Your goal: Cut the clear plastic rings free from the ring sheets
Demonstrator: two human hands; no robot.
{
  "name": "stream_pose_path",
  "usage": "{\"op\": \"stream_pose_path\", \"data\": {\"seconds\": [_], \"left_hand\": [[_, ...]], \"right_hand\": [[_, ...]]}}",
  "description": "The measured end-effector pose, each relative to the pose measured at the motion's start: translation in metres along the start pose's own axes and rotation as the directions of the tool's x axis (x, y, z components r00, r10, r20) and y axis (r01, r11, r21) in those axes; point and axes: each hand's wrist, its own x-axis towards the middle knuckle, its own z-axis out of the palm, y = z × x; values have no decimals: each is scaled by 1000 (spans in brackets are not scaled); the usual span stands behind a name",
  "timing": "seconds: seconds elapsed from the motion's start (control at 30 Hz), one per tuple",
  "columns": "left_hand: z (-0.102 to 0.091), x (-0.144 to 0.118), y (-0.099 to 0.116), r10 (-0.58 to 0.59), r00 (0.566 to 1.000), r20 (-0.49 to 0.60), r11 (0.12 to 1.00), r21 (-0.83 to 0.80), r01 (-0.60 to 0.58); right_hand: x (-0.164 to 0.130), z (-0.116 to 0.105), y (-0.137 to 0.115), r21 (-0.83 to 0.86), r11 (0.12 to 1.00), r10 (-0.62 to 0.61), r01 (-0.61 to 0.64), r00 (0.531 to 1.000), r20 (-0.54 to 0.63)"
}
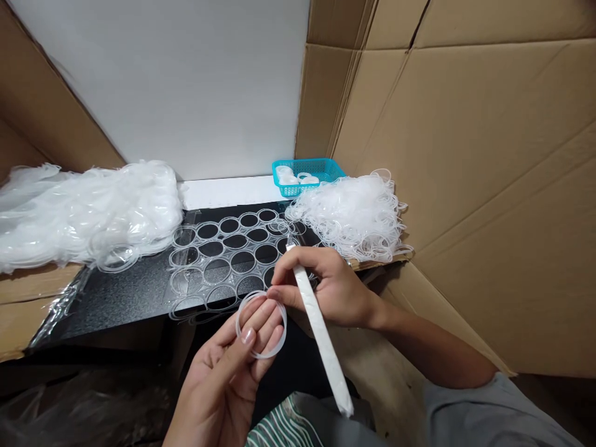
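Observation:
My left hand point(228, 366) is palm up near the bottom centre and holds a thin clear plastic ring point(261, 324) across its fingertips. My right hand point(326, 285) grips a long white tape-wrapped stick-like tool point(319, 326), held like a pen, its tip pointing up and its tail reaching toward my lap. The right thumb and forefinger touch the ring's upper edge. Just beyond both hands lies a clear plastic sheet with round cut-outs point(233, 257) on a black surface point(125, 295).
A heap of clear plastic sheets point(88, 211) lies at the left. A pile of loose clear rings point(356, 214) sits at the right, with a small teal basket point(310, 175) behind it. Cardboard walls point(465, 155) enclose the right and left sides; a white panel stands behind.

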Motion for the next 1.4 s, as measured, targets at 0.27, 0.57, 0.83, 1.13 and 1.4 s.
{"op": "stream_pose_path", "data": {"seconds": [0.27, 0.57, 0.83, 1.13, 1.4], "left_hand": [[0, -11, 3, -9, 999, 32, 1000, -7, 9], [-1, -9, -7, 123, 992, 3, 989, 82, -122], [10, -1, -17, 228, 962, -148, 972, 99, -215], [12, 18, -20, 28, 977, -212, 986, -153, -62], [14, 23, -23, -45, 976, -213, 983, -182, 6]], "right_hand": [[-28, 0, -20, -204, 943, -259, 263, 965, 47], [-35, 11, -21, -209, 969, -141, 132, 989, -32], [-32, 19, -13, -181, 983, -12, -6, 995, -101], [-21, 3, -19, -137, 971, 190, -194, 981, -43], [7, -34, 23, -54, 961, 254, -272, 942, -217]]}}
